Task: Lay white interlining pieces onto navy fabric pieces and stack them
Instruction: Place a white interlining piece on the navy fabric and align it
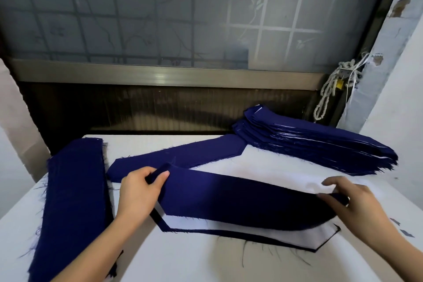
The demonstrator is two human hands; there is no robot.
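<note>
Pinching each end of a navy fabric piece [240,197], the left hand [137,192] and right hand [352,204], well apart, hold it stretched at lower centre, probably so it drops squarely over the white interlining [251,228] beneath. Its long axis runs left to right, the left end slightly higher. A layered stack [320,144] sits upper right.

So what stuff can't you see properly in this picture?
Head view: the held navy piece covers most of the white interlining beneath it.
Head view: the far stack has layers too thin to count.
Head view: the left navy pile is cut off by the bottom edge.
Head view: the frosted window blurs whatever is outside.
</note>
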